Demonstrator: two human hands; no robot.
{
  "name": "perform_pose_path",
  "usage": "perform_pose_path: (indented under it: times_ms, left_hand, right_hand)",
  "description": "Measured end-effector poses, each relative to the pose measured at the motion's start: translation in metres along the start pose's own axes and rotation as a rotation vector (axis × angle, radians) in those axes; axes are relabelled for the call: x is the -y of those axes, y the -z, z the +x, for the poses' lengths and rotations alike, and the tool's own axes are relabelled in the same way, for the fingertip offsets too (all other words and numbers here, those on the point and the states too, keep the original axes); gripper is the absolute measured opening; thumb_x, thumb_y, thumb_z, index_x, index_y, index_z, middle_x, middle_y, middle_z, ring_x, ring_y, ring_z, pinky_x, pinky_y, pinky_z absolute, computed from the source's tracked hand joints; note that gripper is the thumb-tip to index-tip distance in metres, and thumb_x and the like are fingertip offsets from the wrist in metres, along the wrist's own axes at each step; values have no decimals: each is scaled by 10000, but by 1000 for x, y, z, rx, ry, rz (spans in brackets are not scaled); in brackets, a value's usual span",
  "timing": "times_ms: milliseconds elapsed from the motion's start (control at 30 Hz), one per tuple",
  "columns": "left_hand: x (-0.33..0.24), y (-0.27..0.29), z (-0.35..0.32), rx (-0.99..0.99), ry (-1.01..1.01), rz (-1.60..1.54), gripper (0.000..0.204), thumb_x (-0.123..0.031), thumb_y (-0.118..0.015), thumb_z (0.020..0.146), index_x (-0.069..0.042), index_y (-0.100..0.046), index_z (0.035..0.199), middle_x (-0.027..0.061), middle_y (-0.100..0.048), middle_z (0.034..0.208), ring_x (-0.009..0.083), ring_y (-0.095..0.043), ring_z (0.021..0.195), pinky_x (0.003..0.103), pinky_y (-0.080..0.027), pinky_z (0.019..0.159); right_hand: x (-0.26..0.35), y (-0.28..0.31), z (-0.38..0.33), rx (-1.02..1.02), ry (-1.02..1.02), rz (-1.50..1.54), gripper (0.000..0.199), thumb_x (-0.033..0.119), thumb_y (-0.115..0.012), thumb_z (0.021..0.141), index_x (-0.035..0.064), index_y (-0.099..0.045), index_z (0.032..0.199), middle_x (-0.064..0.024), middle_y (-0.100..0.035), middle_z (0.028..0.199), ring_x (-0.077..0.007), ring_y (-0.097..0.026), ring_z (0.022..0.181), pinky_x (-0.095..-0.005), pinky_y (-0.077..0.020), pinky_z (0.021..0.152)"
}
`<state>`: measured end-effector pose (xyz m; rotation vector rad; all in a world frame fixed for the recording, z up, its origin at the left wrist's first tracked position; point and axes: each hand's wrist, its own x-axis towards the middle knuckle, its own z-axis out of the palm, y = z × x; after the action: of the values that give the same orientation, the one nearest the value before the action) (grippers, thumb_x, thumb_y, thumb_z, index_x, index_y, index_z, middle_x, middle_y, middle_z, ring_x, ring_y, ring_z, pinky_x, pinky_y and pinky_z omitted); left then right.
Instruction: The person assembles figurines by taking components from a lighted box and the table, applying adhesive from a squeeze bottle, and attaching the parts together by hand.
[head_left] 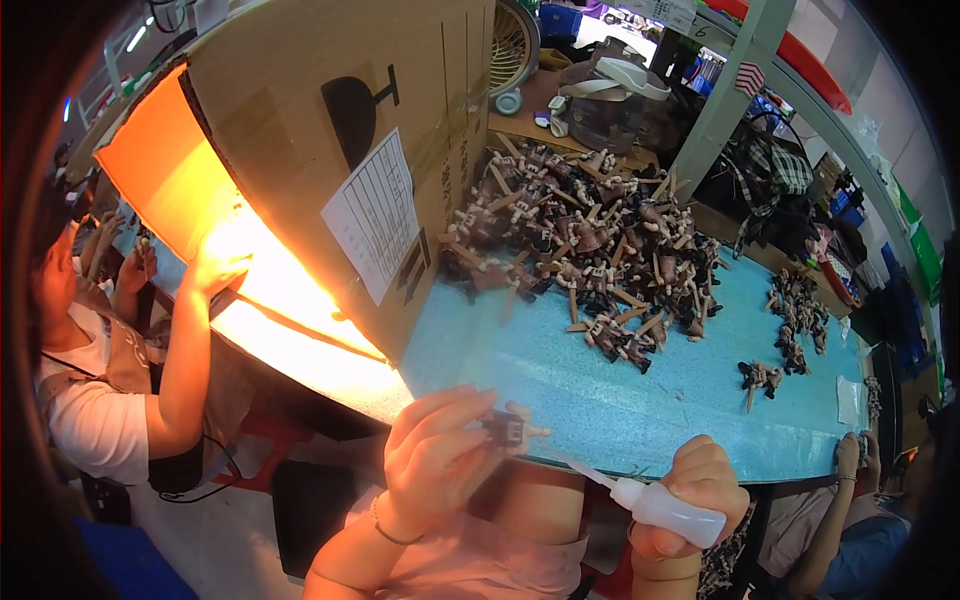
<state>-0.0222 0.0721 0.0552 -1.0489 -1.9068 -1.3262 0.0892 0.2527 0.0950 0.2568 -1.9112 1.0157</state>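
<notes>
Near the table's front edge, my left hand [440, 455] pinches a small toy figure [508, 430] with a brown body and pale limbs. My right hand [705, 490] is closed around a white squeeze bottle [668, 512]. The bottle lies tilted, its thin nozzle pointing up and left toward the figure; whether the tip touches it I cannot tell. Beyond my hands, a large heap of similar figures [590, 235], mixed with flat tan pieces, lies on the blue tabletop [480, 345]. A single figure [760, 378] lies apart at the right, close to a smaller group [798, 310].
A tall cardboard box [290, 150] with a paper sheet [375, 215] stands at the left. Behind it, a person's arm [185, 345] reaches into bright orange light. A grey post [735, 85] rises behind the heap. At the far right are another person's hands [855, 455].
</notes>
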Motion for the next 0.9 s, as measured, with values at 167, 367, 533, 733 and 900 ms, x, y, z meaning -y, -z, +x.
perform_pose_path:
  times_ms: [167, 367, 533, 733, 900]
  left_hand:
    - [0, 1, 0, 12, -5, -23, 379, 3, -772, 582, -48, -498, 839, 137, -632, 1011, 294, -599, 895, 337, -517, 733]
    - [0, 1, 0, 48, -15, -14, 393, 17, -751, 606, -49, -481, 883, 155, -621, 1025, 314, -587, 933, 359, -504, 769]
    - [1, 2, 1, 80, -10, -11, 396, 22, -741, 636, -52, -461, 907, 175, -610, 1034, 333, -576, 973, 380, -491, 805]
    - [-1, -3, 6, 9, -42, 31, 424, -49, -810, 577, -47, -482, 848, 139, -638, 980, 285, -610, 866, 333, -531, 694]
    - [-1, -3, 4, 10, 34, -56, 406, -27, -795, 591, -44, -482, 849, 159, -642, 960, 294, -616, 885, 342, -528, 698]
  right_hand:
    - [2, 1, 4, 52, -6, -22, 530, 578, -601, 767, 82, -439, 859, 2, -412, 652, -118, -387, 555, -267, -292, 521]
    - [7, 0, 9, -30, -114, 105, 410, 420, -764, 643, 87, -616, 832, 30, -551, 647, -117, -467, 559, -268, -325, 510]
    - [10, -4, 9, -55, -131, 123, 384, 406, -745, 674, 97, -614, 861, 33, -556, 654, -121, -457, 574, -279, -317, 529]
    - [9, 5, 6, 18, -98, 67, 548, 588, -642, 719, 84, -454, 823, 11, -428, 639, -115, -397, 540, -265, -289, 515]
    - [7, -6, -1, -165, -114, 28, 547, 592, -634, 726, 89, -435, 804, 14, -413, 626, -107, -376, 529, -262, -274, 507]
